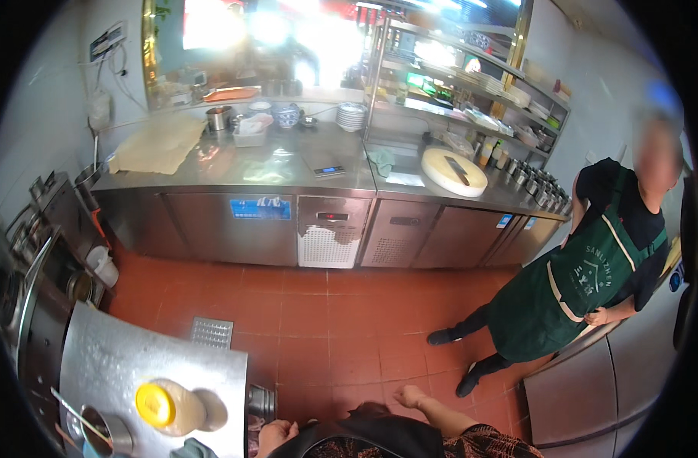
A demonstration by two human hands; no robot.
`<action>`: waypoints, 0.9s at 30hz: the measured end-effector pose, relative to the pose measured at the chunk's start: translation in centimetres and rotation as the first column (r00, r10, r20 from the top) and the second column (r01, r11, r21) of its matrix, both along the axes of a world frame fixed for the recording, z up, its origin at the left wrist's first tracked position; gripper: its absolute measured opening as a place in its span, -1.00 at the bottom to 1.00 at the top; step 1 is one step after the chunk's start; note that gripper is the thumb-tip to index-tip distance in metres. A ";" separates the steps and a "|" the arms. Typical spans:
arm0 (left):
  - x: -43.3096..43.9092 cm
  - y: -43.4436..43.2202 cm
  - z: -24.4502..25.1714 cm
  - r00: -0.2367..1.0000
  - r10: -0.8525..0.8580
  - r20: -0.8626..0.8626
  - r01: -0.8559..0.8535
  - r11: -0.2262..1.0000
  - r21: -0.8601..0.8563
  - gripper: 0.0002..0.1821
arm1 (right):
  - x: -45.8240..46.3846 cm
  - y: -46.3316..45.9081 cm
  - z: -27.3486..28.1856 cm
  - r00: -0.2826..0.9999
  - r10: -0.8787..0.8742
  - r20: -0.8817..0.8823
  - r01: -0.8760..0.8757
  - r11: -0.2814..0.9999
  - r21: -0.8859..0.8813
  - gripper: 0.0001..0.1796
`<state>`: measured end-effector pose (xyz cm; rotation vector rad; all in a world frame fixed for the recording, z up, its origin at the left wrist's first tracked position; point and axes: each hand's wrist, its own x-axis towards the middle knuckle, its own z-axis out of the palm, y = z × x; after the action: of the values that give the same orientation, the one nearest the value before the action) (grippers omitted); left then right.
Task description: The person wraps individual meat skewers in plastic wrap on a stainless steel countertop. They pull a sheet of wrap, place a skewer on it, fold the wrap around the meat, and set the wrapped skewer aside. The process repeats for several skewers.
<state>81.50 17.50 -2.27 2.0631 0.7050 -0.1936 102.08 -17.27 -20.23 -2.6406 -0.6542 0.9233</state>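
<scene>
Low in the view, my left hand [278, 433] is at the right side of a steel table [223, 372], with its fingers curled; whether it holds something is unclear. My right hand [409, 395] hangs in front of my body over the red tiled floor, fingers curled, and no object shows in it. On the steel table stands a jar with a yellow lid [155, 405], left of my left hand. Beside it is a steel pot [117, 433] with a long utensil in it. A grey-green cloth [192, 449] lies at the table's lower edge.
A person in a green apron [572, 286] stands at right, beside steel cabinets [572, 389]. Across the floor runs a steel counter [240, 172] with a digital scale [328, 170], a round cutting board [440, 174], a cleaver [457, 171] and stacked plates [351, 116]. A floor drain [212, 333] lies at left.
</scene>
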 end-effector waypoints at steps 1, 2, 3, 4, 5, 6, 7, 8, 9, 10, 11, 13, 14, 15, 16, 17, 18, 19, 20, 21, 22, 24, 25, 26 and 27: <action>1.7 0.7 -0.4 1.000 -0.008 -0.003 0.008 1.000 -0.002 -0.72 | 1.5 -0.1 0.1 0.996 -0.085 -0.017 0.084 0.996 -0.028 -0.59; 3.2 1.3 -1.3 1.000 -0.016 -0.005 0.016 1.000 -0.006 -0.73 | 2.7 -0.4 -0.4 0.995 -0.093 -0.017 0.093 0.995 -0.034 -0.60; 5.1 1.9 -2.7 0.999 -0.034 0.000 0.034 0.999 -0.014 -0.74 | 3.8 -1.0 -1.1 0.994 -0.111 -0.011 0.110 0.993 -0.044 -0.59; 6.9 2.8 -4.5 0.995 -0.097 -0.037 0.098 0.994 0.043 -0.72 | 5.4 -1.0 -1.6 0.992 -0.124 -0.001 0.124 0.991 -0.046 -0.59; 8.4 4.0 -7.7 0.995 -0.080 -0.065 0.085 0.993 0.087 -0.69 | 7.5 -0.2 -1.6 0.993 -0.115 -0.017 0.114 0.993 -0.043 -0.60; 9.9 5.3 -11.8 0.994 -0.063 -0.089 0.074 0.988 0.132 -0.65 | 9.5 0.5 -1.3 0.994 -0.109 -0.031 0.107 0.994 -0.037 -0.60; 11.2 6.6 -15.4 0.992 -0.043 -0.116 0.063 0.984 0.169 -0.61 | 12.0 0.9 -0.9 0.994 -0.100 -0.048 0.098 0.994 -0.040 -0.60; 11.9 8.3 -17.7 0.988 -0.144 -0.063 0.149 0.986 0.072 -0.51 | 15.5 1.0 -0.8 0.997 0.013 -0.072 -0.016 0.999 -0.031 -0.61; 13.9 9.2 -18.2 0.981 -0.114 -0.159 0.124 0.991 0.051 -0.51 | 18.5 1.6 -0.8 0.997 -0.001 -0.079 -0.002 0.999 -0.042 -0.61; 16.9 9.9 -18.5 0.969 -0.079 -0.233 0.090 0.995 0.038 -0.51 | 22.7 2.5 -0.3 0.998 -0.011 -0.063 0.008 0.999 -0.050 -0.61; 19.8 10.2 -18.4 0.953 -0.038 -0.300 0.049 0.998 0.029 -0.50 | 27.2 3.4 0.6 0.999 -0.015 -0.041 0.013 0.998 -0.058 -0.62; 26.7 5.9 -7.9 0.976 0.029 -0.217 -0.004 0.993 0.118 -0.52 | 34.9 4.4 1.2 0.995 -0.015 0.102 0.022 0.998 -0.063 -0.65; 28.8 5.8 -6.1 0.983 0.037 -0.178 -0.011 0.990 0.142 -0.52 | 38.9 6.3 3.0 0.989 0.011 0.147 -0.016 0.999 0.030 -0.66; 30.6 5.8 -4.9 0.987 0.041 -0.157 -0.017 0.988 0.155 -0.52 | 42.9 8.4 5.1 0.981 0.028 0.190 -0.051 0.992 0.118 -0.67; 32.0 5.9 -4.3 0.987 0.055 -0.152 -0.029 0.986 0.166 -0.52 | 46.2 10.6 7.4 0.973 0.023 0.229 -0.068 0.979 0.193 -0.67; 33.2 6.2 -3.9 0.984 0.078 -0.157 -0.050 0.983 0.177 -0.52 | 49.4 12.8 9.7 0.963 0.017 0.269 -0.091 0.960 0.264 -0.66; 34.3 6.5 -3.9 0.982 0.093 -0.167 -0.062 0.981 0.183 -0.52 | 52.2 14.7 11.8 0.960 0.002 0.282 -0.092 0.948 0.306 -0.67; 35.3 6.7 -4.1 0.978 0.105 -0.178 -0.072 0.980 0.186 -0.52 | 54.8 16.4 13.5 0.955 -0.015 0.296 -0.092 0.934 0.345 -0.67; 36.3 7.1 -4.4 0.976 0.113 -0.188 -0.078 0.980 0.184 -0.52 | 57.9 17.7 14.6 0.961 0.004 0.276 -0.108 0.926 0.362 -0.68; 37.2 7.4 -4.8 0.972 0.122 -0.199 -0.084 0.979 0.186 -0.52 | 60.8 19.1 15.6 0.966 0.024 0.257 -0.125 0.916 0.382 -0.69; 38.1 7.8 -5.2 0.969 0.132 -0.208 -0.094 0.978 0.185 -0.52 | 63.1 20.7 16.9 0.960 0.020 0.279 -0.129 0.917 0.378 -0.69; 40.0 8.7 -5.9 0.965 0.150 -0.217 -0.109 0.976 0.190 -0.52 | 67.6 23.2 18.5 0.925 0.048 0.377 -0.190 0.917 0.350 -0.70; 41.1 9.3 -6.3 0.964 0.148 -0.220 -0.107 0.976 0.188 -0.52 | 69.9 24.0 18.3 0.931 0.052 0.362 -0.190 0.914 0.358 -0.70; 42.4 9.9 -6.7 0.964 0.145 -0.221 -0.104 0.976 0.190 -0.52 | 72.3 24.6 17.9 0.937 0.053 0.346 -0.187 0.911 0.367 -0.70; 44.2 11.1 -6.7 0.967 0.144 -0.208 -0.102 0.974 0.202 -0.51 | 74.4 25.6 17.9 0.940 0.052 0.337 -0.187 0.904 0.384 -0.70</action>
<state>125.70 28.62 -8.98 2.1901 1.0210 -0.2990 176.45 8.35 -2.34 -2.3946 -0.9791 0.3257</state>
